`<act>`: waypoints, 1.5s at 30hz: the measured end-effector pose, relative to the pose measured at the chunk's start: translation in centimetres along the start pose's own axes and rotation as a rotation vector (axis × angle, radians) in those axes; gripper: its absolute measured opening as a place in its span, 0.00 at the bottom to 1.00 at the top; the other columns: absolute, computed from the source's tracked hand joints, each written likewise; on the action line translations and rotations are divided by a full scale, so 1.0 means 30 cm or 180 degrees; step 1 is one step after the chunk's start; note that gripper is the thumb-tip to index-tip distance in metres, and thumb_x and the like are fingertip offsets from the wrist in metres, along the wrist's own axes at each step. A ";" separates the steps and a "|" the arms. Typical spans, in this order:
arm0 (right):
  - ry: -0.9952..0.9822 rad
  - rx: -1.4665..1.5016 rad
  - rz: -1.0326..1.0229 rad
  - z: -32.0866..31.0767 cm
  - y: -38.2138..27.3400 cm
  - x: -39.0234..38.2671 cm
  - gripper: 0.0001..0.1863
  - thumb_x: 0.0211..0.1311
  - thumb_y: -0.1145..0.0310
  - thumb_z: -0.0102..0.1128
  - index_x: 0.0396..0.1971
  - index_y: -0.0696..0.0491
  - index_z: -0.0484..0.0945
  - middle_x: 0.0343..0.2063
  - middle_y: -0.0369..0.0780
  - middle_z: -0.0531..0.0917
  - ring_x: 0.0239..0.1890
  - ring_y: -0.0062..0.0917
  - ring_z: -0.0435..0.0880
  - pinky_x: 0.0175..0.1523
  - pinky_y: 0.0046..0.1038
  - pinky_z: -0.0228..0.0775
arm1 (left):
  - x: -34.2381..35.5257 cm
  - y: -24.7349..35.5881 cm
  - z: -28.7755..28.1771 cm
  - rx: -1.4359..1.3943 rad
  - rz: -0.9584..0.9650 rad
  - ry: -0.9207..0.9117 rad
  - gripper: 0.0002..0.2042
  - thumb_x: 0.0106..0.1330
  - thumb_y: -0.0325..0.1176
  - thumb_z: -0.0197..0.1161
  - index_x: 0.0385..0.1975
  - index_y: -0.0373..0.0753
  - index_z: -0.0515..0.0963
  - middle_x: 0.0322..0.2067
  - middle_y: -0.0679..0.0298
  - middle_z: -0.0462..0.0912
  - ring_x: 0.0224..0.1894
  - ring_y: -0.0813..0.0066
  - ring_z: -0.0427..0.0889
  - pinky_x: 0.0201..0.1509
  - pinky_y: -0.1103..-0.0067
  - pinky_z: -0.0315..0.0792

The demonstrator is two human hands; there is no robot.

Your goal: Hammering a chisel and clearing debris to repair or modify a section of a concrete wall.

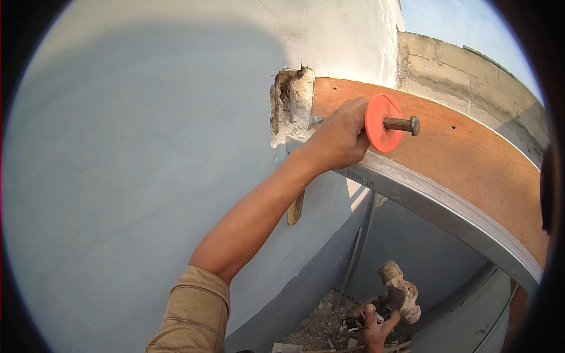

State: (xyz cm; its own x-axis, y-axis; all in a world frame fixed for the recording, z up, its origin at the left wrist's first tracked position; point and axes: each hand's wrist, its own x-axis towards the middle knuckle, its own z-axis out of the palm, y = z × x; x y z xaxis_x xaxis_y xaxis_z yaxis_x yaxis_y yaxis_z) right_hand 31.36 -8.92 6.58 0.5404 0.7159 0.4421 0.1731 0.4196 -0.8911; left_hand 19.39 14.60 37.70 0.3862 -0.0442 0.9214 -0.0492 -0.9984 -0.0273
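My left hand [336,140] reaches up across the wall, wrapped round a steel cold chisel [402,124] with a round red hand guard [381,123]. The chisel's struck end points right; its other end shows beside a rough, chipped-out hole [291,103] in the grey plastered wall. Low at the right, my right hand [378,330] is closed on a worn, dusty hammer [401,294], well below the chisel. The hammer's heavy head faces up, and its handle is mostly hidden.
A brown wooden board [453,141] runs right from the hole, above a silvery metal channel [424,197]. A yellowish strip [296,209] shows below my left forearm. Rubble [321,326] lies on the ground. A block wall [471,73] stands behind the board.
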 end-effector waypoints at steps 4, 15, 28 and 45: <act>0.0182 0.0442 -0.0394 -0.024 -0.059 0.026 0.20 0.64 0.72 0.57 0.52 0.62 0.62 0.28 0.43 0.76 0.26 0.22 0.76 0.31 0.28 0.74 | 0.004 0.020 -0.007 -0.0069 -0.0343 -0.0057 0.15 0.55 0.18 0.58 0.43 0.37 0.75 0.37 0.59 0.78 0.39 0.61 0.77 0.44 0.70 0.71; -0.0683 0.0304 0.0033 -0.042 -0.168 0.020 0.22 0.58 0.71 0.62 0.49 0.63 0.65 0.26 0.42 0.78 0.27 0.21 0.77 0.33 0.24 0.71 | -0.372 0.326 -0.210 -0.0724 -0.1299 0.0418 0.18 0.56 0.20 0.63 0.48 0.34 0.71 0.40 0.62 0.80 0.38 0.73 0.79 0.38 0.77 0.75; -0.5494 -0.0486 0.1383 0.270 0.119 0.021 0.25 0.62 0.53 0.63 0.48 0.60 0.76 0.30 0.41 0.82 0.33 0.20 0.76 0.39 0.28 0.70 | -1.565 0.512 -0.062 -0.5117 -0.4619 -0.0831 0.40 0.54 0.45 0.71 0.64 0.34 0.62 0.44 0.61 0.77 0.19 0.85 0.67 0.16 0.87 0.61; -0.0850 -0.1409 -0.1350 0.793 -0.757 0.941 0.15 0.63 0.76 0.45 0.46 0.67 0.74 0.35 0.42 0.81 0.34 0.23 0.81 0.43 0.26 0.76 | -1.941 0.781 0.031 -0.6014 -0.5073 0.0416 0.34 0.48 0.37 0.74 0.55 0.32 0.68 0.52 0.55 0.74 0.53 0.63 0.76 0.59 0.67 0.70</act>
State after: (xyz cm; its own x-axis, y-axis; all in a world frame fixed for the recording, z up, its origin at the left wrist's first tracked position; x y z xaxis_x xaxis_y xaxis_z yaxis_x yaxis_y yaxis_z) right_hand 23.08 15.05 41.75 0.1385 0.6769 0.7230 0.6781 0.4673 -0.5673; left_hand -3.40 -6.26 -16.94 0.8999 0.4286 -0.0804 -0.3262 0.7840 0.5282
